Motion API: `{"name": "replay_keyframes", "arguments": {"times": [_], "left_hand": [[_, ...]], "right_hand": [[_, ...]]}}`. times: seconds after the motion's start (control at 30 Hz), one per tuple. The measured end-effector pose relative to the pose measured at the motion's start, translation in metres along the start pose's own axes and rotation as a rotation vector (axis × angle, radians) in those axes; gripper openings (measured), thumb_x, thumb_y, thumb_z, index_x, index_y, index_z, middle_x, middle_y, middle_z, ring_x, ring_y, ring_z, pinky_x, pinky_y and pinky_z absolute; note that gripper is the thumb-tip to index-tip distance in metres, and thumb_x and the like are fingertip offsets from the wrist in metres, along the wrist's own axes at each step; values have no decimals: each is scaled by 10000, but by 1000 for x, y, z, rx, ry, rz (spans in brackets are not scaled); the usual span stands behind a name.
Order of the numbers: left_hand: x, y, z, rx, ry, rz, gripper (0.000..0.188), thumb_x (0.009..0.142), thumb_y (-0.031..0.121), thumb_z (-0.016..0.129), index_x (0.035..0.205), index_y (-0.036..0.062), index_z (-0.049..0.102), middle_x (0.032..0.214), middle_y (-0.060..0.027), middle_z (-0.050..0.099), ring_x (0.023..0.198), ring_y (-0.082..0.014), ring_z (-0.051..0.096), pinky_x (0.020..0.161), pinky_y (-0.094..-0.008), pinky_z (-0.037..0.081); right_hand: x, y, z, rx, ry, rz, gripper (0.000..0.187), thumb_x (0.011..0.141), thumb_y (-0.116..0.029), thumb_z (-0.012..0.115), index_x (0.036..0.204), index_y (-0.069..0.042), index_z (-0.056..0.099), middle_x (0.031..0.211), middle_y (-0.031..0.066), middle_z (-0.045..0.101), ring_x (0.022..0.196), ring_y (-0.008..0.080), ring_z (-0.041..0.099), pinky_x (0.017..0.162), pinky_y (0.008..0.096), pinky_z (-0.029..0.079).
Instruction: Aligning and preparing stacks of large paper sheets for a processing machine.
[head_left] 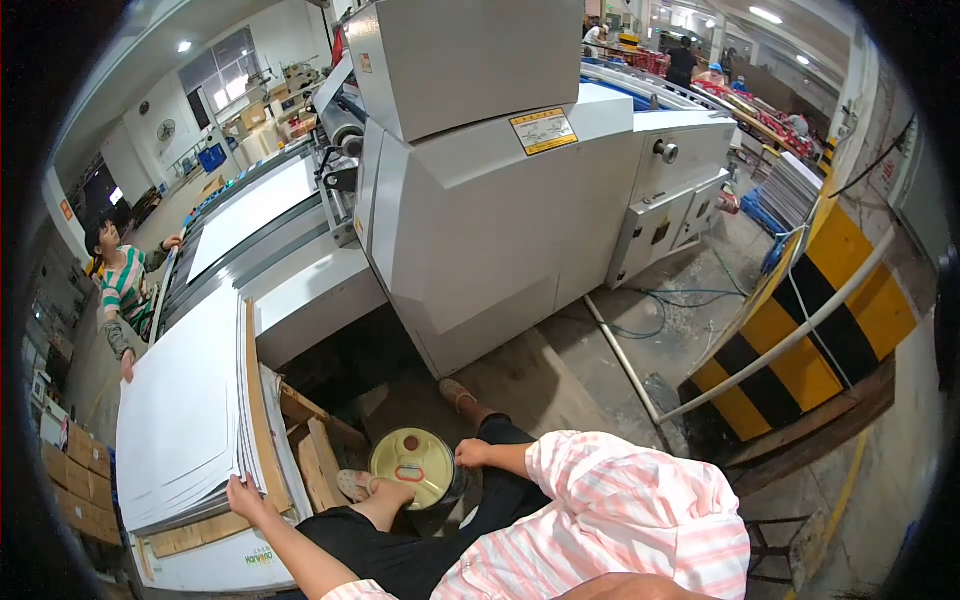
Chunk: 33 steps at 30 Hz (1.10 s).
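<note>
Crumpled pink-striped cloth (640, 500) bulged nearest, while left of the boxy grey machine (490, 230) the left hand (250, 499) touched a layered white paper stack (185, 400), and in front of that machine the right hand (473, 453) was apart, both grips too hidden to tell.

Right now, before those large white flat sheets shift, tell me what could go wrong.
The edges of the stack of large white flat sheets are uneven beside the left hand, so the corners might crease or the sheets might slide.

A co-worker's hand is at the stack's far edge; uncoordinated pulls could skew it.

The round pale-yellow-topped drum stands close to the person's feet, a possible trip hazard.
</note>
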<state>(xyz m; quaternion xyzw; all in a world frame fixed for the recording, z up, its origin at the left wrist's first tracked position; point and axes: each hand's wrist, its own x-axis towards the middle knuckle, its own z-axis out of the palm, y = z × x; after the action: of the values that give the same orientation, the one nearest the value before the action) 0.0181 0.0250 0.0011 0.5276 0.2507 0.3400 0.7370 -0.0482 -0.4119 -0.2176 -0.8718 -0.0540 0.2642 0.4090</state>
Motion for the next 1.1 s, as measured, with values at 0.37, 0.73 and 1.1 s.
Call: {"name": "replay_keyframes", "arguments": {"times": [0.37,0.73,1.1], "left_hand": [[31,-21,-23,410,-107,330,242,835,110,542,959,-97,522,825,-116,472,764,-193,492,693,-274,522],[-1,2,2,-38,56,-23,243,847,135,551,923,-94,523,882,-123,483,815,-195,490,701,-270,509],[-9,2,18,34,40,26,287,842,122,566,1023,-98,534,942,-142,500,849,-217,513,693,-267,531]], "right_hand": [[-8,-15,-8,-31,-23,-2,231,731,-246,569,787,-47,672,663,94,638,584,219,613,567,354,485],[-2,-3,-1,-44,-19,28,236,736,-262,582,815,-61,678,704,107,646,649,246,628,618,376,490],[-2,7,-4,-121,56,-54,252,722,-256,565,821,-53,677,715,117,649,671,260,624,634,385,485]]}}
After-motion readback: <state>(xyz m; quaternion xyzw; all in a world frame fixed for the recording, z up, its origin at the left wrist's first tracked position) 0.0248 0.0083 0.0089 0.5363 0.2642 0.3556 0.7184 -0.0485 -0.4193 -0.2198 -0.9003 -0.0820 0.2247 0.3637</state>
